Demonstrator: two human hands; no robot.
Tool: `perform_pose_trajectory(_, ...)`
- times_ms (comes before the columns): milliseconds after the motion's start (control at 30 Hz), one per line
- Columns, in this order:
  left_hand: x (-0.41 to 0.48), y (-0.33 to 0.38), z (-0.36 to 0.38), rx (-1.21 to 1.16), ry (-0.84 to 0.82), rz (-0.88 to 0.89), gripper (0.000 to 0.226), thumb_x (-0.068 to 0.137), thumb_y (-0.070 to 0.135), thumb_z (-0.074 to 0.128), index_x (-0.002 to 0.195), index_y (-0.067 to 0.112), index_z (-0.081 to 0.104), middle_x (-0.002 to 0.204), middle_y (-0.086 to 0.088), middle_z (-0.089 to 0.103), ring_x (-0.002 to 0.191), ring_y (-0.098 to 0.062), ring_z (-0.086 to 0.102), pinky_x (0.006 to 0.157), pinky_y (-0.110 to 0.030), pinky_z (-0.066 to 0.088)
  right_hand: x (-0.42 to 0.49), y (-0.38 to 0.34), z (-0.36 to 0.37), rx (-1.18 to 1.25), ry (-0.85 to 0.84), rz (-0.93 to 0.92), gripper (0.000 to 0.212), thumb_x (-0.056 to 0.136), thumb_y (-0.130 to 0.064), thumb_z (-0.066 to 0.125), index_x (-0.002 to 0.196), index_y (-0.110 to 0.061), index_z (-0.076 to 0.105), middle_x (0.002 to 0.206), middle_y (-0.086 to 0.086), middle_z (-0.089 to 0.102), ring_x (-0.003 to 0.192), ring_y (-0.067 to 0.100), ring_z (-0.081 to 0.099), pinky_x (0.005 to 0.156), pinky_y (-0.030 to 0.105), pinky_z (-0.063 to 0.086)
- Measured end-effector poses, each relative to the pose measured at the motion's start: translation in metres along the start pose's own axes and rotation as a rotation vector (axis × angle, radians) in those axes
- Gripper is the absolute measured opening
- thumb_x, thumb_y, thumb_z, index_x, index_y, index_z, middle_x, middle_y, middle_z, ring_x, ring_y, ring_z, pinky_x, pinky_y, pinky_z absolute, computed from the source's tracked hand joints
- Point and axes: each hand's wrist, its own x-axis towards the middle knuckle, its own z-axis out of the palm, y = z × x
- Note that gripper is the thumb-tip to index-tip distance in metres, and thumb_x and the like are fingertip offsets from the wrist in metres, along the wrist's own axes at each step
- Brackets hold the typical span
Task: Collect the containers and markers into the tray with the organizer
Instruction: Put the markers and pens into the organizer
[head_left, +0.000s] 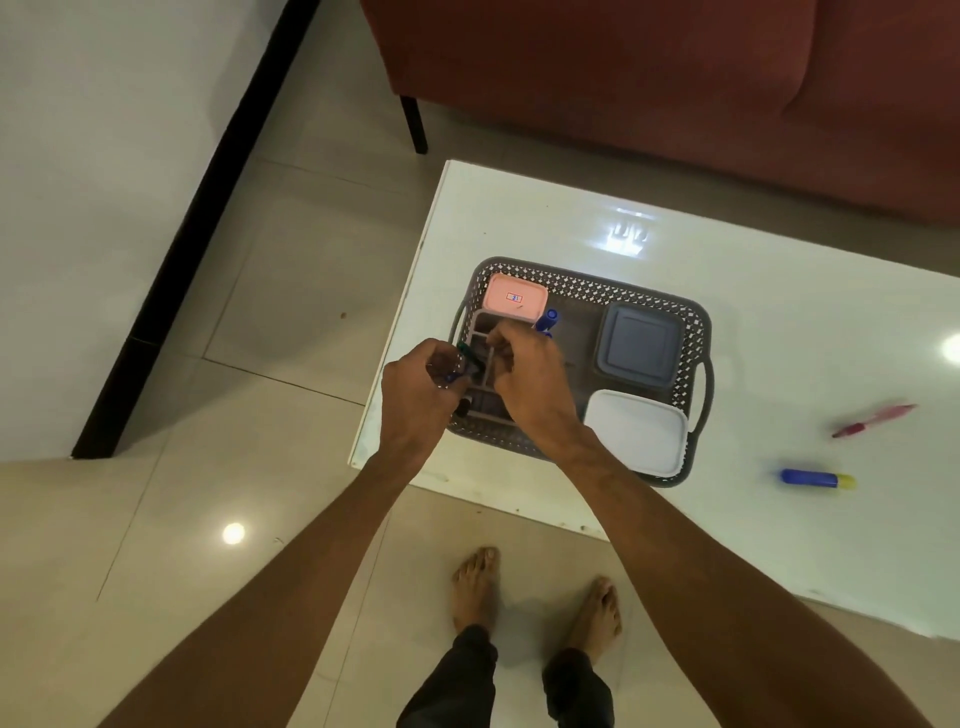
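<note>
Table (675, 249), glossy white, carries the grey perforated plastic tray (613, 291) with three lidded containers and the grey divided organizer (480, 325) at its left; left hand (415, 395) clenches a green-capped marker (470, 356), seemingly to slot it; right hand (535, 384) pinches at a compartment, contents hidden; blue-and-yellow marker (815, 478) and red pen (872, 421) lie right, uncollected.

Grey perforated tray (623, 293), pink container (514, 296)

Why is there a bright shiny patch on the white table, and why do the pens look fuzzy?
In the head view, the glossy white table mirrors a ceiling light as glare; the pink-and-red pen and blue-and-yellow marker near the wide-angle edge look smeared, likely motion blur.
</note>
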Motion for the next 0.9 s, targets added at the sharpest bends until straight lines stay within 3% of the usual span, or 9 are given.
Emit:
perform_pose_trajectory(167, -0.012, 0.016, -0.008, -0.004, 0.112, 0.014, 0.044, 0.071, 0.021, 0.088, 0.109, 0.014, 0.067, 0.102, 0.003, 0.071, 0.094, -0.016, 0.067, 0.087, -0.029, 0.057, -0.019, 0.001, -0.028, 0.07, 0.072, -0.002, 0.021, 0.087, 0.003, 0.063, 0.103, -0.01, 0.066, 0.102, 0.004, 0.071, 0.089, 0.017, 0.067, 0.076, 0.034, 0.061)
perform_pose_trajectory(333, -0.036, 0.053, 0.012, 0.018, 0.2, 0.183, 0.037, 0.078, 0.014, 0.082, 0.11, 0.014, 0.064, 0.118, -0.002, 0.065, 0.109, -0.018, 0.063, 0.09, -0.019, 0.054, -0.05, 0.027, -0.066, 0.13, 0.229, 0.059, 0.014, 0.089, -0.007, 0.067, 0.1, -0.015, 0.068, 0.094, -0.002, 0.071, 0.083, 0.011, 0.066, 0.075, 0.031, 0.059)
perform_pose_trajectory(467, -0.057, 0.084, 0.063, 0.006, 0.067, 0.28, 0.03, 0.081, 0.017, 0.078, 0.107, 0.016, 0.065, 0.119, 0.0, 0.064, 0.114, -0.017, 0.061, 0.098, -0.04, 0.054, -0.079, 0.066, -0.099, 0.148, 0.366, 0.154, 0.011, 0.09, -0.011, 0.065, 0.099, -0.016, 0.069, 0.094, -0.004, 0.072, 0.084, 0.008, 0.066, 0.073, 0.029, 0.058)
perform_pose_trajectory(600, -0.075, 0.11, 0.125, 0.004, -0.057, 0.331, 0.027, 0.081, 0.019, 0.077, 0.107, 0.015, 0.067, 0.111, 0.003, 0.066, 0.106, -0.011, 0.061, 0.094, -0.037, 0.054, -0.106, 0.106, -0.136, 0.134, 0.404, 0.244, 0.011, 0.092, -0.012, 0.064, 0.102, -0.016, 0.069, 0.097, -0.003, 0.073, 0.082, 0.007, 0.064, 0.075, 0.02, 0.054)
perform_pose_trajectory(900, -0.11, 0.146, 0.264, 0.02, -0.315, 0.353, 0.026, 0.081, 0.018, 0.077, 0.106, 0.018, 0.069, 0.105, 0.007, 0.068, 0.096, -0.012, 0.064, 0.091, -0.035, 0.056, -0.153, 0.221, -0.219, 0.16, 0.524, 0.45, 0.017, 0.091, -0.011, 0.059, 0.102, -0.023, 0.065, 0.1, -0.015, 0.069, 0.08, 0.006, 0.065, 0.072, 0.028, 0.055)
